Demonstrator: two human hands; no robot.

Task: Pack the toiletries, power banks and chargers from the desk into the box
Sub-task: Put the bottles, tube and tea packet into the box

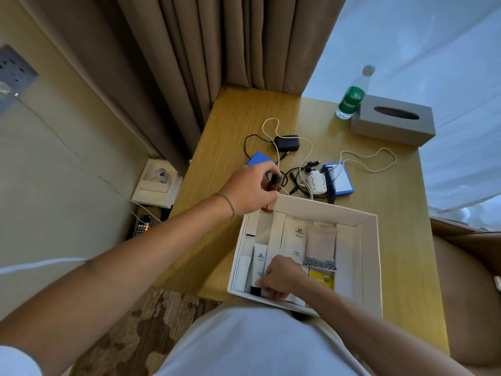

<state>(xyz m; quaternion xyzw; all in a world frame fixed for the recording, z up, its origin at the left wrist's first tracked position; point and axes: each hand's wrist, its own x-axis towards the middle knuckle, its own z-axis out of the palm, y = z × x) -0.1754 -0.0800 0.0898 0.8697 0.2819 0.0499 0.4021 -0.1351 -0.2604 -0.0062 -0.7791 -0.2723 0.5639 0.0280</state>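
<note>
A white box point(371, 240) sits at the desk's near edge, filled with white toiletry packets, a white tube point(259, 263) with a black cap, a beige sachet point(321, 246) and a yellow packet point(322, 279). My right hand point(282, 276) is inside the box, fingers curled on the packets by the tube. My left hand point(248, 189) grips a small brown bottle point(272, 185) with a black cap, just beyond the box's far left corner. Behind it lie a black charger point(287, 143), a white charger point(315, 183), tangled cables, a blue power bank point(259, 158) and a blue-edged one point(341, 179) under a comb.
A green water bottle point(352, 97) and a grey tissue box point(393, 119) stand at the desk's far right. Brown curtains point(217, 50) hang behind the desk. Left of the desk are a white device point(158, 181) and a remote point(142, 225) on a lower shelf.
</note>
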